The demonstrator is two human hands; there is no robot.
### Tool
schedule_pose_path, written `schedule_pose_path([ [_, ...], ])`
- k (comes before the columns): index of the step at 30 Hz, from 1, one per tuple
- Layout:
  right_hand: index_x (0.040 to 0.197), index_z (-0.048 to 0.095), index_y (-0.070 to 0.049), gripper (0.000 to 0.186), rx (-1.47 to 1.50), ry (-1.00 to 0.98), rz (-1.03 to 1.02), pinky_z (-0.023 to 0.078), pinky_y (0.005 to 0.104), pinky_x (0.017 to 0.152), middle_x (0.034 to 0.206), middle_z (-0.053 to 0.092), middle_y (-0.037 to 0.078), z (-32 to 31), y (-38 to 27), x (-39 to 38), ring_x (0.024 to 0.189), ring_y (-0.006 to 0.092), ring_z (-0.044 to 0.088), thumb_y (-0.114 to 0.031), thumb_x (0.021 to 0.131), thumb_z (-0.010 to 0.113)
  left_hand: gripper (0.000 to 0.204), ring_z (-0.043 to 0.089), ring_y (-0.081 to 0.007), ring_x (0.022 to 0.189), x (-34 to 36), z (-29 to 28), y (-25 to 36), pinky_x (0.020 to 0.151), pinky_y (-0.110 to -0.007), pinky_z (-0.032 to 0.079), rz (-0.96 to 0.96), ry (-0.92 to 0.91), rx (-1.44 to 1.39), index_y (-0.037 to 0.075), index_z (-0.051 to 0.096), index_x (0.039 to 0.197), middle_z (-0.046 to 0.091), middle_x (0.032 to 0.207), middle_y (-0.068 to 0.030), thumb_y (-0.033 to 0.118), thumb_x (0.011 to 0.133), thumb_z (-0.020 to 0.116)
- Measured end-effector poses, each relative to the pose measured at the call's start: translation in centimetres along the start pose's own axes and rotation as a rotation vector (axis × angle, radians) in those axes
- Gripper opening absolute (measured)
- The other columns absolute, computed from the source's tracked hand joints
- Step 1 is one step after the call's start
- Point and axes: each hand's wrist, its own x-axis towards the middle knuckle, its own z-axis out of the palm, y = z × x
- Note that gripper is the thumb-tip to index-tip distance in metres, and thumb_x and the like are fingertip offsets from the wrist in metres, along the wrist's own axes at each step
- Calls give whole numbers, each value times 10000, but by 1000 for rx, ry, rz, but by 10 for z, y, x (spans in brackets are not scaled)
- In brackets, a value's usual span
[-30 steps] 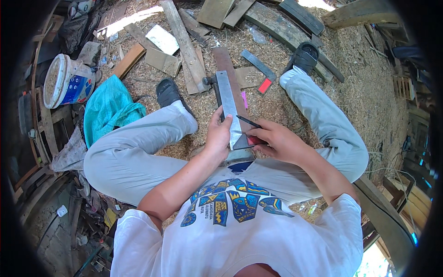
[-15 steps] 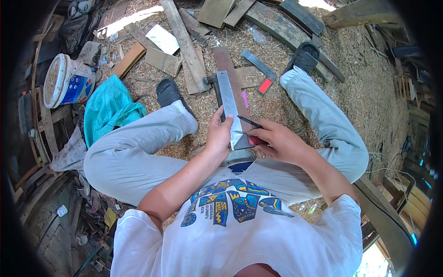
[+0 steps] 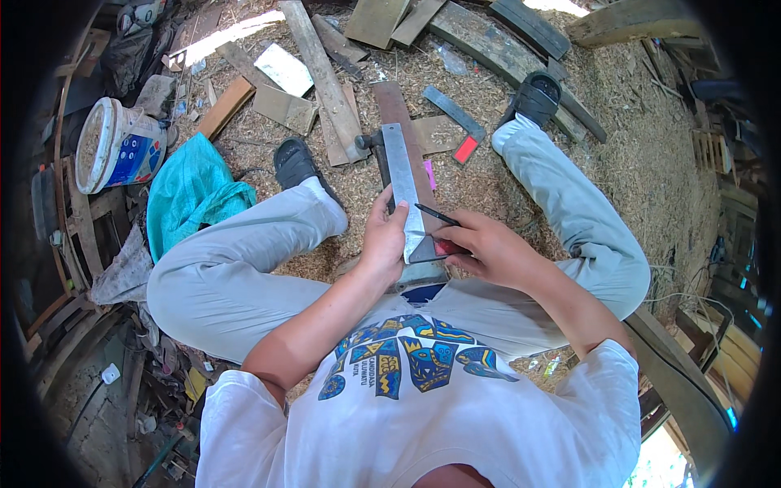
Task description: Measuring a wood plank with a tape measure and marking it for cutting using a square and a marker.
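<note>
A brown wooden board (image 3: 390, 102) stretches away from my lap between my legs. On it lies a metal try square, its long grey blade (image 3: 399, 163) running lengthwise and its red-marked handle (image 3: 444, 246) at the near end. My left hand (image 3: 384, 236) is closed round the left side of the board and square, with the thumb on the blade. Between the fingers of my right hand (image 3: 488, 248) is a slim black pencil (image 3: 437, 215), pointing up and left over the blade. Fingers of that hand also rest by the red handle. The pencil's lower end is hidden.
A second, smaller square (image 3: 455, 114) with a red end lies on the shavings beyond. Planks (image 3: 325, 81) and offcuts are scattered ahead. At left stand a white bucket (image 3: 102, 146) and a teal sack (image 3: 191, 191). A timber beam (image 3: 675, 366) is at right.
</note>
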Motion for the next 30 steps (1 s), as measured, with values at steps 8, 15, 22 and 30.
schedule_pose_path([
  [8, 1280, 686, -36, 445, 33, 12, 0, 554, 460, 945, 1231, 646, 154, -1, 0, 0, 1105, 385, 665, -46, 853, 807, 521, 727, -214, 1098, 1, 0, 2, 915, -372, 617, -9, 0, 26, 46, 377, 1618, 690, 1323, -148, 70, 1119, 523],
  [15, 1287, 686, -41, 463, 27, 6, 24, 555, 454, 944, 1223, 652, 153, -2, -2, 0, 1107, 379, 667, -46, 843, 818, 538, 721, -210, 1108, 2, 0, 0, 913, -362, 612, 5, -6, 4, 28, 359, 1625, 678, 1341, -153, 69, 1117, 530],
  [22, 1303, 683, -37, 487, 18, 23, 24, 554, 459, 947, 1218, 657, 154, 3, 1, -1, 1099, 379, 665, -49, 836, 823, 515, 726, -224, 1106, -1, 3, 5, 916, -383, 624, -22, 9, 16, 53, 382, 1609, 687, 1323, -156, 67, 1116, 529],
  [30, 1303, 678, -14, 470, -6, 61, 2, 547, 471, 939, 1198, 651, 168, 5, -1, -1, 1095, 403, 653, -60, 853, 808, 575, 740, -222, 1073, -1, 1, 3, 893, -396, 640, -10, 3, 1, 90, 350, 1647, 700, 1301, -146, 89, 1108, 550],
])
